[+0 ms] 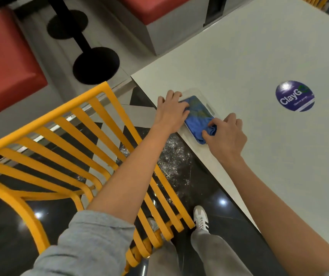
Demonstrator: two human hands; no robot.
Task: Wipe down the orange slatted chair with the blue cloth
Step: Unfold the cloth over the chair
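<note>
The orange slatted chair [60, 148] stands at the lower left, below my arms. A blue cloth [198, 116] lies in a clear plastic packet [209, 105] near the corner of the white table [259, 56]. My left hand [171, 112] rests on the packet's left end, fingers curled over its edge. My right hand [225, 132] pinches the bunched near end of the cloth between thumb and fingers.
A round purple sticker [294, 96] sits on the table to the right. Red padded seats [4, 62] and black table pedestals [95, 64] stand beyond the chair. The floor is glossy black tile; my white shoe [200, 217] is beside the chair's front.
</note>
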